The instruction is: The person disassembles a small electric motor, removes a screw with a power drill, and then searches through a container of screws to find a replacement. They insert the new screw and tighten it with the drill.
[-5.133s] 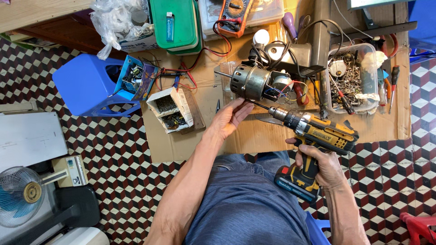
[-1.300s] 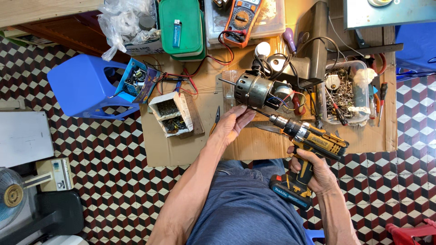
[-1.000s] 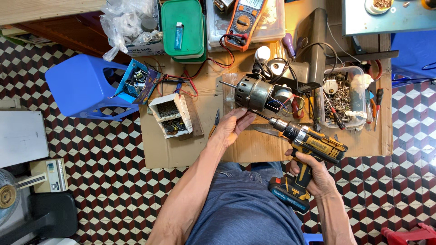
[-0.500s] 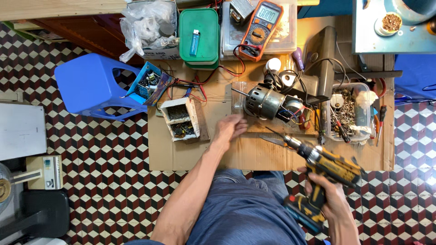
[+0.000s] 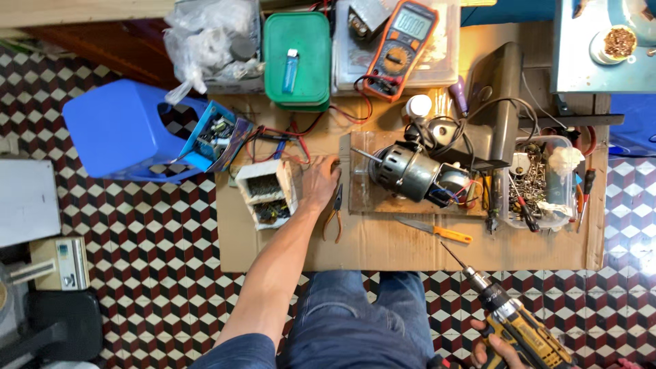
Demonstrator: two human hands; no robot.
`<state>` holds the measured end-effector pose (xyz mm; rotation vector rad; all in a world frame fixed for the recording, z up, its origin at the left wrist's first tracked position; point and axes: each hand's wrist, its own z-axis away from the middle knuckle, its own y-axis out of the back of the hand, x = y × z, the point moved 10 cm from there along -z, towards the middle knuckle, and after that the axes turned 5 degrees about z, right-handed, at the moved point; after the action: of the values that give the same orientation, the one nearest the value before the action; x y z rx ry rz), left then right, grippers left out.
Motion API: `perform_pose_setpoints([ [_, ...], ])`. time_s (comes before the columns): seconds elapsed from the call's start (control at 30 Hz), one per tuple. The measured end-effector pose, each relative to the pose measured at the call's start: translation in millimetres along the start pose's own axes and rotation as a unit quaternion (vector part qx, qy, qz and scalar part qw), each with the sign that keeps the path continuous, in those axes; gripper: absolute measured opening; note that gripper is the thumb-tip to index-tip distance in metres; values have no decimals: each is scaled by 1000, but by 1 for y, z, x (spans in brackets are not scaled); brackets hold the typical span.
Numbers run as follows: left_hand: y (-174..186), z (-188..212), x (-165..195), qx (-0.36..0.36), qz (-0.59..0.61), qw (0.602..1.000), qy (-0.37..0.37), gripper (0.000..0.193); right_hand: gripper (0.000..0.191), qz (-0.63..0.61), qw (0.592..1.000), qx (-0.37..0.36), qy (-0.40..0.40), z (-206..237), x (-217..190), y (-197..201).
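Looking down from the head camera, one sheet of cardboard (image 5: pixel 383 246) covered the chequered floor, and on it lay one wooden board (image 5: pixel 362 198) bearing one grey electric motor (image 5: pixel 408 171). The left hand (image 5: pixel 320 183) rested flat with its fingers loosely spread at the board's left edge, beside one small white box (image 5: pixel 268 194) of screws; whether it gripped the board could not be told. One pair of pliers (image 5: pixel 335 213) lay just under that hand, on the cardboard. The right hand (image 5: pixel 497 350), low at the frame's bottom edge, was closed around the handle of one yellow and black cordless drill (image 5: pixel 514 322), whose bit pointed up and left toward the motor but stood well apart from it. One orange-handled knife (image 5: pixel 434 231) lay between the drill bit and the board. Farther up sat one orange multimeter (image 5: pixel 395 42), one green lidded box (image 5: pixel 298 60) with one blue lighter (image 5: pixel 290 70) on top, and one blue plastic stool (image 5: pixel 117 130) on its side at the left. One clear tub (image 5: pixel 543 183) of screws and tools stood to the right of the motor.
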<state>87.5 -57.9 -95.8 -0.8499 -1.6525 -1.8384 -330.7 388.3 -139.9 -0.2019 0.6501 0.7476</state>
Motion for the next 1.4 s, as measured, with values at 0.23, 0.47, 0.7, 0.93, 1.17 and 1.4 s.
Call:
perform_pose_setpoints([
  [0.23, 6, 10, -19, 33, -6, 999, -16, 11, 47, -127, 990, 7, -54, -11, 54, 25],
  [0.47, 10, -5, -52, 45, 66, 992, 101, 19, 46, -299, 941, -160, 22, -3, 0, 37],
  [0.7, 3, -1, -67, 11, 45, 991, 126, 16, 42, -449, 882, -45, 137, 4, -46, 51],
  [0.93, 19, -5, -44, 9, -69, 997, -27, 14, 48, -445, 887, -39, 117, -52, -79, 14],
  [1.17, 44, 22, -85, 67, 65, 984, 154, 22, 49, -432, 886, -109, 126, -115, -108, -20],
  [1.4, 15, 107, -85, 74, 362, 866, 337, 22, 26, -229, 971, 20, -64, -143, -82, -40],
])
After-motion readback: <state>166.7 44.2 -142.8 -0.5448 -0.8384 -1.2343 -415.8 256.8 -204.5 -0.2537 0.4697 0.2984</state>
